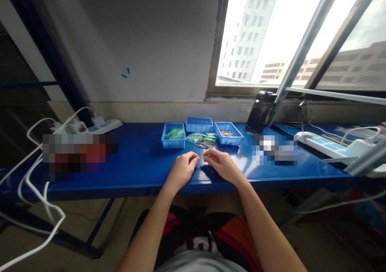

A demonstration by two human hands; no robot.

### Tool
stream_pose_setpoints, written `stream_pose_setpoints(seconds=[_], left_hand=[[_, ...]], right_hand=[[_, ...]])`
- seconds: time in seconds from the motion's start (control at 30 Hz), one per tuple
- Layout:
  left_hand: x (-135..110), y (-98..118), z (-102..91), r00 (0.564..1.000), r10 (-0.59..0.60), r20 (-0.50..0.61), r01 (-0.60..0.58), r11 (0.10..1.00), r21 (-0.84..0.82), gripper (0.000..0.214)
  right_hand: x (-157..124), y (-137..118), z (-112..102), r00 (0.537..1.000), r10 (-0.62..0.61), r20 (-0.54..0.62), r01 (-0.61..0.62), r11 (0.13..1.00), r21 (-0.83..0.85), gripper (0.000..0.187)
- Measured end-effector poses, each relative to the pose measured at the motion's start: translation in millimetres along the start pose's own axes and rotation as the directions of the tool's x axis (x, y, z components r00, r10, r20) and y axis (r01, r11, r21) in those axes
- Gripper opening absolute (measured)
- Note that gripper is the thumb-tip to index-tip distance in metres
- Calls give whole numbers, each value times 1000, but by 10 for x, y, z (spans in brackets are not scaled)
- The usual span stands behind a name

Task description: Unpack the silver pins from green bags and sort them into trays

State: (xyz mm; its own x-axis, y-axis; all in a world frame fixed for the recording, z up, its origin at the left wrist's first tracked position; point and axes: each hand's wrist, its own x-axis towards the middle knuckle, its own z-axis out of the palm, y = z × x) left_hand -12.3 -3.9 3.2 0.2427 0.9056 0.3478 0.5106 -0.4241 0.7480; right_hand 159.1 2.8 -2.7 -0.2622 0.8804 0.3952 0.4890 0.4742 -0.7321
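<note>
Left hand (183, 168): was pinched narrow on a thin piece (201, 157), too small to identify.
Right hand (223, 166): pinched the same piece.
Thin piece: was between both hands, over the counter (135, 159).
Metal pieces (205, 144): lay loose beside green packets (195, 138), blue bins (173, 144) nearby.

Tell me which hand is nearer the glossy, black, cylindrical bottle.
Right. The right hand is in front and to the left of the bottle; the left hand is farther left.
</note>
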Motion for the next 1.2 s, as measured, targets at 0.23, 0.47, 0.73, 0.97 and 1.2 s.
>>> stream_pose_setpoints(seconds=[0.23, 0.47, 0.73, 0.97, 1.2], left_hand=[[-4, -10, 10, 1000, 5, 7, -5, 1000, -3, 26], [-3, -24, 25, 1000, -15, 21, 16, 1000, -25, 20], [-4, -19, 14, 1000, -12, 0, 12, 1000, -19, 20], [-8, 6, -2, 1000, -19, -16, 18, 999, -33, 21], [-1, 6, -2, 999, -39, 0, 39, 996, -81, 19]], right_hand=[[-5, -12, -3, 1000, -8, 9, 8, 1000, 9, 18], [-3, 14, -1, 1000, 12, 11, -12, 999, 34, 18], [-11, 23, -1, 1000, 0, 16, -1, 1000, 24, 20], [-6, -5, -13, 999, -2, 46, 3, 1000, -19, 23], [-14, -36, -17, 999, -9, 49, 10, 999, -37, 23]])
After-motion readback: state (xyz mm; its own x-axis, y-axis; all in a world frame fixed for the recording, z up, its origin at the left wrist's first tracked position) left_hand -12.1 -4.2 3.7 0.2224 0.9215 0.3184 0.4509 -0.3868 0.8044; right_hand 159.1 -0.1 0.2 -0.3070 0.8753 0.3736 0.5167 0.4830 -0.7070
